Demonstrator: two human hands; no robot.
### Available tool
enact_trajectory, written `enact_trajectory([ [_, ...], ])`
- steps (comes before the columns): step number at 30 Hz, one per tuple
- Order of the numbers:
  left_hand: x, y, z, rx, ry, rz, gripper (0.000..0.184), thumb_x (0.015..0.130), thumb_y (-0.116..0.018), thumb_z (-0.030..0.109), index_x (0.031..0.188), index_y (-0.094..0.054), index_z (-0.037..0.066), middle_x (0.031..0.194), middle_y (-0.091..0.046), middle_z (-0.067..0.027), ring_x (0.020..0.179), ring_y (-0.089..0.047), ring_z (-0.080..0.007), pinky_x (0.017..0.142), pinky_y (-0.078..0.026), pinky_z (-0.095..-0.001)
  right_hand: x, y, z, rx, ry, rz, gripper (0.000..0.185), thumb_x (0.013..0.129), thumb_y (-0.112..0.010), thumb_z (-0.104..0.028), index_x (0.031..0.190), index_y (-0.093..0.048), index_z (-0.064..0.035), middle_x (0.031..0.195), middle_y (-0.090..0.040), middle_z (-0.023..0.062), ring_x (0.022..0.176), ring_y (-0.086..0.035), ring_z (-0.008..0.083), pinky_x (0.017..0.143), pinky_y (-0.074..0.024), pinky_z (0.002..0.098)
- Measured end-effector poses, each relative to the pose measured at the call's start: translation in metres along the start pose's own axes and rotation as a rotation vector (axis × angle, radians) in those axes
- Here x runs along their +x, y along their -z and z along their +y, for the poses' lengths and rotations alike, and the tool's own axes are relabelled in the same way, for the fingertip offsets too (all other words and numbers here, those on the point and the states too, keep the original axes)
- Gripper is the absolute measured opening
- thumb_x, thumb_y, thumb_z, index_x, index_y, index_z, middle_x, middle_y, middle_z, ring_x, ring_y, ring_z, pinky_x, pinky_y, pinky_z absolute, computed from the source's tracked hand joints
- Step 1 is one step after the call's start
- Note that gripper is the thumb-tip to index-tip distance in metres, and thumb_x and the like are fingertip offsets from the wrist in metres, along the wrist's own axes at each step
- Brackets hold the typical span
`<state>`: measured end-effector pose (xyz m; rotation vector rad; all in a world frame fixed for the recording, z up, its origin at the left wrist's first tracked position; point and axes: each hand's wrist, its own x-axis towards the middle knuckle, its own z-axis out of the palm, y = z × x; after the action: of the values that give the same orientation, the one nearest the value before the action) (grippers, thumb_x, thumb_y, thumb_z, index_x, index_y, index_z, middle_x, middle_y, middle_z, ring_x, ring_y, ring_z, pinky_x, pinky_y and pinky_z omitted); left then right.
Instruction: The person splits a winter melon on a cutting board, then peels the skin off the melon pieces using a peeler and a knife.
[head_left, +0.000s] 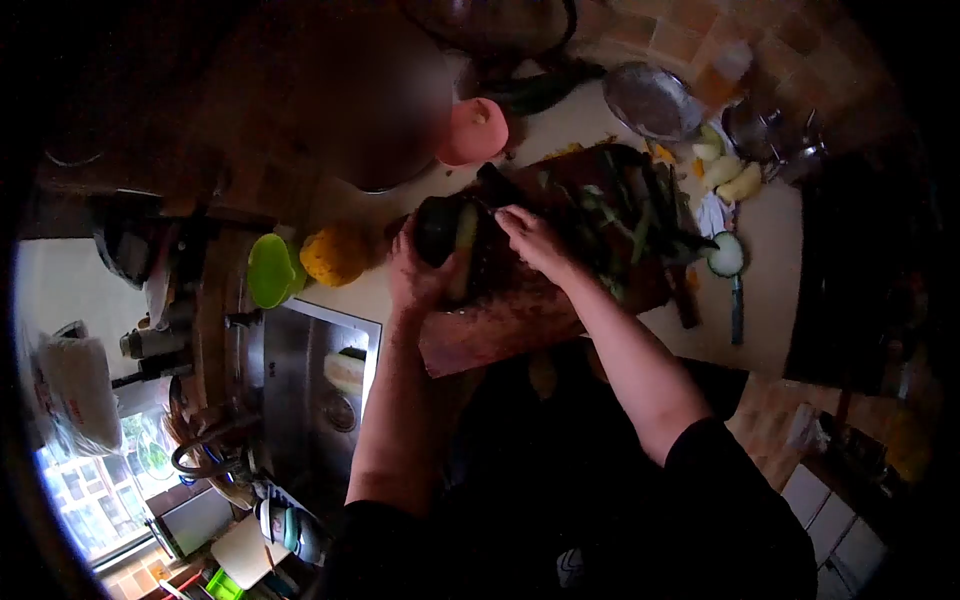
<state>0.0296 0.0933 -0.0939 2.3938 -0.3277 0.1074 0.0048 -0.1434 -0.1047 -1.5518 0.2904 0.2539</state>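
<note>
My left hand (418,272) is wrapped round a dark green squash-like vegetable (436,230) at the left end of a wooden cutting board (490,335). A pale strip of flesh (466,237) shows on the vegetable's right side. My right hand (532,240) is closed just to the right of it, fingertips pointing toward it. A thin glint shows at these fingertips, but the tool they grip is too dark to name. Just beyond my right hand lies a dark piece (497,186). Green peels and strips (630,215) are heaped over the board's right half.
A pink bowl (473,133) and metal bowl (652,101) stand behind the board. Left are an orange-yellow round fruit (334,256), a green bowl (272,271) and a metal sink (300,365). Pale cut pieces (733,178) and a blue-handled tool (737,310) lie right.
</note>
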Motion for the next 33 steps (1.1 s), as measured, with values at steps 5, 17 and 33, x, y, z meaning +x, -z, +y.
enact_trajectory([
  [5, 0.007, 0.021, -0.001, -0.535, 0.287, -0.088, 0.095, 0.075, -0.088, 0.024, 0.154, -0.040, 0.002, 0.143, -0.058, -0.0183, 0.128, -0.059, -0.0314, 0.111, -0.046, -0.0408, 0.000, -0.008, -0.019, -0.001, -0.116, -0.015, 0.044, 0.106, -0.056, -0.040, 0.126, -0.064, -0.0011, 0.114, -0.072, 0.0110, 0.107, -0.066, 0.0198, 0.096, -0.0497, 0.0343],
  [17, 0.003, 0.000, 0.003, -0.163, 0.184, 0.088, 0.088, 0.074, -0.089, 0.036, 0.147, -0.053, 0.005, 0.137, -0.063, -0.0186, 0.128, -0.060, -0.0340, 0.107, -0.049, -0.0424, 0.008, -0.029, 0.010, -0.187, 0.175, 0.117, 0.037, 0.106, -0.053, -0.033, 0.127, -0.063, -0.0052, 0.123, -0.070, 0.0181, 0.113, -0.067, 0.0371, 0.096, -0.0520, 0.0432],
  [33, 0.021, -0.018, 0.009, 0.151, 0.279, 0.303, 0.086, 0.076, -0.083, 0.054, 0.145, -0.055, 0.012, 0.131, -0.064, -0.0189, 0.119, -0.060, -0.0412, 0.102, -0.048, -0.0507, -0.122, -0.077, 0.032, -0.293, 0.227, 0.137, 0.032, 0.102, -0.059, -0.025, 0.129, -0.064, -0.0100, 0.115, -0.071, 0.0213, 0.107, -0.068, 0.0400, 0.091, -0.0538, 0.0446],
])
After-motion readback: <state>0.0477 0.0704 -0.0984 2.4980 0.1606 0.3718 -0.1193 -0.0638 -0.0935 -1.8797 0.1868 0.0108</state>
